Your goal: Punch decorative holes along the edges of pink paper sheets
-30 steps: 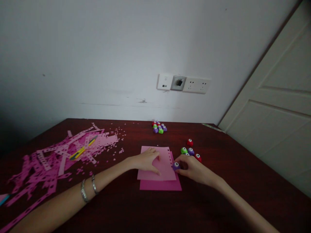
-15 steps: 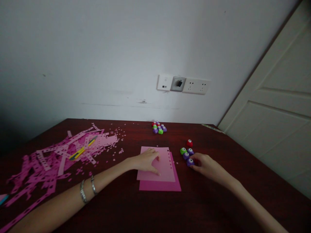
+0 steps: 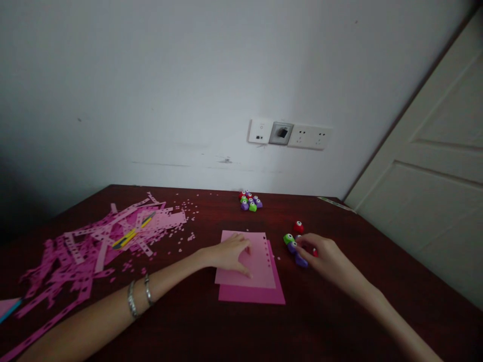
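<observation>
My left hand (image 3: 229,253) lies with fingers spread on a light pink sheet of paper (image 3: 258,274), which has a row of small punched holes down its right edge. A darker pink sheet (image 3: 251,295) shows beneath it. To the right, my right hand (image 3: 323,253) pinches at a purple craft punch (image 3: 292,247) with an eye-like white top. Close around its fingers are a green punch (image 3: 289,238), another purple punch (image 3: 301,261) and a red punch (image 3: 298,227). The fingers partly hide some of the group.
Several more coloured punches (image 3: 249,200) cluster near the back edge of the dark table (image 3: 169,327). At left, a pile of punched pink strips (image 3: 81,246) and scattered bits spreads out, a yellow utility knife (image 3: 132,234) on top. Wall sockets (image 3: 309,137) are behind.
My right hand has shifted from the nearest purple punch to the purple one beside the green punch. The left hand stays on the paper. The whole view has shifted slightly.
</observation>
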Available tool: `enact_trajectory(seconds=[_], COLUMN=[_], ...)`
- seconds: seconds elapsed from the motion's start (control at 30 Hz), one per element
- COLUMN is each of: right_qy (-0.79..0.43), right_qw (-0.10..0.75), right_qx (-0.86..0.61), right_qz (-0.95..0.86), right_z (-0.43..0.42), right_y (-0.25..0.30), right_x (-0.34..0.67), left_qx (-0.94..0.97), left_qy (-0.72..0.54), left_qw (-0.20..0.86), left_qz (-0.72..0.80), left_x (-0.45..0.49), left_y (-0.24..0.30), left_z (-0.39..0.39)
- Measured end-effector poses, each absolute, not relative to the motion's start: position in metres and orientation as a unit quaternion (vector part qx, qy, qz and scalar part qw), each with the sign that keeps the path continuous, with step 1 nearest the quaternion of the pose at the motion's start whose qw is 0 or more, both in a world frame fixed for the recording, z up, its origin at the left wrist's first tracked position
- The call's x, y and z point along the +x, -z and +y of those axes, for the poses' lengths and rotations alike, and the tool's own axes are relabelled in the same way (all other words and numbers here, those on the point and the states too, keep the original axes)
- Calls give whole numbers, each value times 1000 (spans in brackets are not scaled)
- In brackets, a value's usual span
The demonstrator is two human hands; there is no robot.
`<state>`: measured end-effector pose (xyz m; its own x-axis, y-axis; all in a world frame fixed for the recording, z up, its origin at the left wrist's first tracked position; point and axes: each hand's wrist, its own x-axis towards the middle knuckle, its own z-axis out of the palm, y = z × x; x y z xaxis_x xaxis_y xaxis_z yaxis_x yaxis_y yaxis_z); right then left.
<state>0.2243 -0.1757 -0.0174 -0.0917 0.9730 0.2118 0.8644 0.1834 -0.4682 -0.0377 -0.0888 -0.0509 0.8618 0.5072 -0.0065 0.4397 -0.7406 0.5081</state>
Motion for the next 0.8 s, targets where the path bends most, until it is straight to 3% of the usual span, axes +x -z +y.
enact_trajectory(seconds=[0.17,0.3,0.5,0.7,0.8], right_qy=[-209,-173,-126,-133,-135], right_qw=[332,382,393,392,393], right_qx=[-581,-567,-586,-578,-577], right_qz=[-713,-709,-697,-703,-703], right_z=[-155,-125,-95,-93,-94], right_y=[43,77,88,90,91], right_x=[177,163,173,179,179], left_qx=[931,934,925,862,833], left_qy=[-74,-77,-81,-177,-234], left_qw=[255,246,270,327,232], left_qz=[252,246,256,344,443], left_x=[-38,-38,-35,-23,-18], left_y=[55,57,56,57,59], left_z=[-88,-86,-86,-44,-3])
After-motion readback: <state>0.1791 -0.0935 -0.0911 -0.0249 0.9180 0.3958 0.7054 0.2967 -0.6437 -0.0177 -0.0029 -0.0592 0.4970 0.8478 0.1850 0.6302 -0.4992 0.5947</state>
